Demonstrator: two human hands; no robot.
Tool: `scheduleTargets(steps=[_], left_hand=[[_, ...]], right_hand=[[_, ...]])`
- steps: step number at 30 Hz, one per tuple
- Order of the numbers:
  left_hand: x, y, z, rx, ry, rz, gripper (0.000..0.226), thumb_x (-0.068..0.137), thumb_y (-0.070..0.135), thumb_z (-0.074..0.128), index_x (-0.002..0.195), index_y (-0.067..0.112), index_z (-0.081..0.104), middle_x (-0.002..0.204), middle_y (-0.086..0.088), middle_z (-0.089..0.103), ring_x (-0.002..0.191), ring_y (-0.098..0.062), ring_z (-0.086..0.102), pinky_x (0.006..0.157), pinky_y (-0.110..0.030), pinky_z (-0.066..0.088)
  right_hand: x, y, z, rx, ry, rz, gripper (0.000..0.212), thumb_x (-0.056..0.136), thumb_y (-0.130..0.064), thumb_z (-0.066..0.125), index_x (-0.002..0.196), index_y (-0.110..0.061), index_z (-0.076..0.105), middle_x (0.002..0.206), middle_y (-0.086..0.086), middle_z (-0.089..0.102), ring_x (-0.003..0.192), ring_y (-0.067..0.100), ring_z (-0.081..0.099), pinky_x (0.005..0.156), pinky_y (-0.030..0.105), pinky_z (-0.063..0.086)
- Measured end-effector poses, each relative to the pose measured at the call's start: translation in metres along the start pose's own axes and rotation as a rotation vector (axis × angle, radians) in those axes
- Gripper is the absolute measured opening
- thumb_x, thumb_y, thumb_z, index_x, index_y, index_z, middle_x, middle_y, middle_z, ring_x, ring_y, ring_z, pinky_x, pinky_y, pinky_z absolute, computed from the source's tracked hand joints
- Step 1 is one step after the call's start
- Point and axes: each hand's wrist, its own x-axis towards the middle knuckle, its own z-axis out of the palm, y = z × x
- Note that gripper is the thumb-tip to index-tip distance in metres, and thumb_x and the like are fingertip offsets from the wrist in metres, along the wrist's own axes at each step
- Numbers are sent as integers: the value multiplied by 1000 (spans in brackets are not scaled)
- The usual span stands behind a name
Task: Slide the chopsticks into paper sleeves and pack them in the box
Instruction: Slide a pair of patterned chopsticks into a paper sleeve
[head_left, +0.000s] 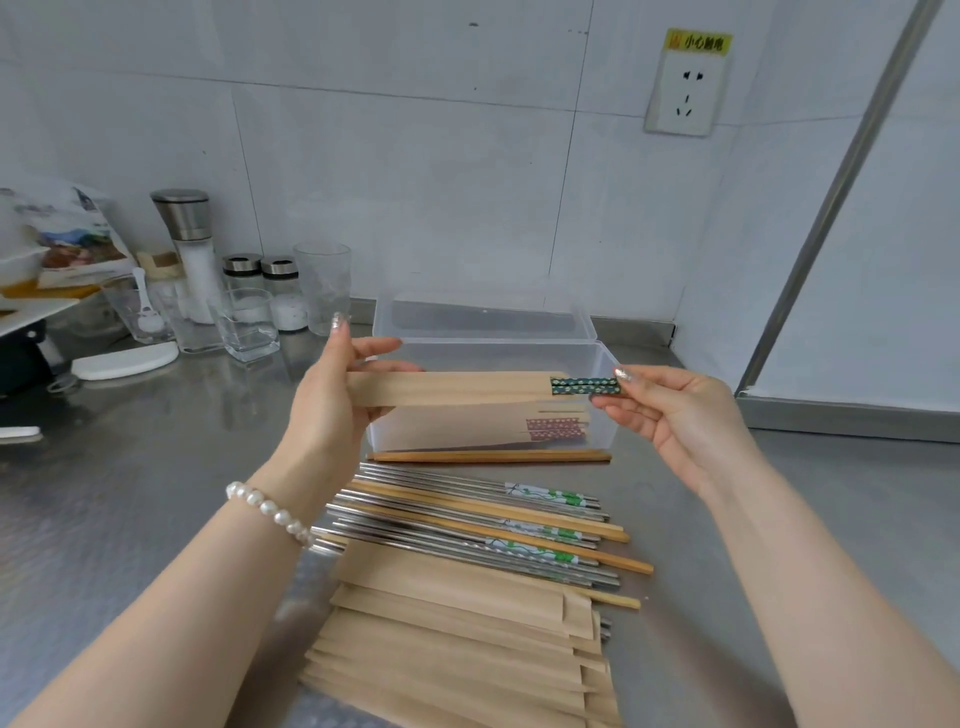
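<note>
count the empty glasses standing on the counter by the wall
3: a tall glass furthest right, a short square tumbler in front of the shakers, and one holding a white spoon, left. Others may hide behind.

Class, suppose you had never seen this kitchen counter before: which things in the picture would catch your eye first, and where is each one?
First, the two hands at centre: the left hand holds a paper sleeve level above the clear plastic box, while the right hand pinches the green patterned chopstick ends sticking out of it. Next, nearer the camera, loose steel and wooden chopsticks lie on the steel counter, with a stack of empty sleeves in front.
</note>
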Motion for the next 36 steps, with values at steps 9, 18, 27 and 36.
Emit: scheduleTargets(steps=[9,18,27,36], left_hand=[[8,1,-5,-17,31,18,50,98,44,22,84,13,59,57,-1,67,50,-15,60,68,-32,42],[6,-2,-1,4,-23,14,54,98,43,21,82,8,59,53,-4,65,47,-16,58,69,-32,44],[5,-6,1,45,-59,11,55,98,42,21,78,8,59,54,-5,65,51,-20,58,73,-36,45],[-11,-16,9,264,-291,44,28,91,30,52,79,7,62,60,-4,66,58,-20,59,75,-36,48]], right_hand=[[42,-34,10,-65,114,9,12,85,9,56,96,12,56,58,14,68,52,21,69,50,20,55],[64,-19,58,-301,108,196,18,88,10,51,73,1,51,74,20,56,58,28,65,75,35,58],[65,-5,68,-1115,196,-76,45,96,-26,45,55,-7,39,55,6,41,64,27,46,44,26,24],[33,-23,38,-1048,82,-355,26,89,-13,53,77,4,67,80,20,69,79,34,63,65,28,42]])
